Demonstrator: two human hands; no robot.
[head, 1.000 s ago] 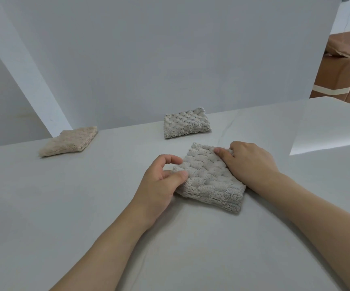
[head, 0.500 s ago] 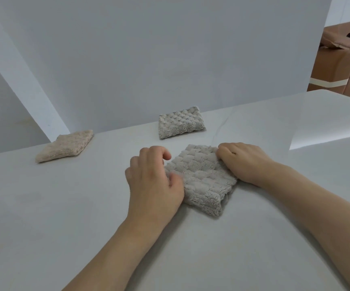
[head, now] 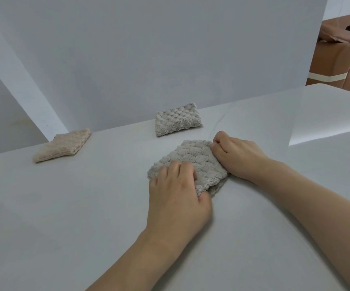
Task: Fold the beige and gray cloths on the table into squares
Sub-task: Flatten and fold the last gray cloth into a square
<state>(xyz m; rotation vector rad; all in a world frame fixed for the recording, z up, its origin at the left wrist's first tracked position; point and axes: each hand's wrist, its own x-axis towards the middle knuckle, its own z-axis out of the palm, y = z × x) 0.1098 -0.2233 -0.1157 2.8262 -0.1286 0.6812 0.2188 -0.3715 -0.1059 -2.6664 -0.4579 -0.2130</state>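
A folded gray cloth [head: 197,159] lies in the middle of the white table [head: 64,206]. My left hand [head: 178,192] lies on its near left part, fingers curled over the top and thumb at the near edge. My right hand [head: 236,155] grips the cloth's right edge with curled fingers. A second gray cloth [head: 177,119], folded into a block, sits farther back near the wall. A folded beige cloth [head: 62,144] rests at the far left of the table.
A white wall [head: 148,49] rises right behind the table. At the far right beyond the table stands a brown sofa [head: 335,57] with fabric piled on it. The table's right part shows a bright lit patch [head: 327,114].
My left hand has slid from the cloth's left edge onto its top. The near gray cloth has shifted and bunched slightly between both hands. The view has tilted a little.
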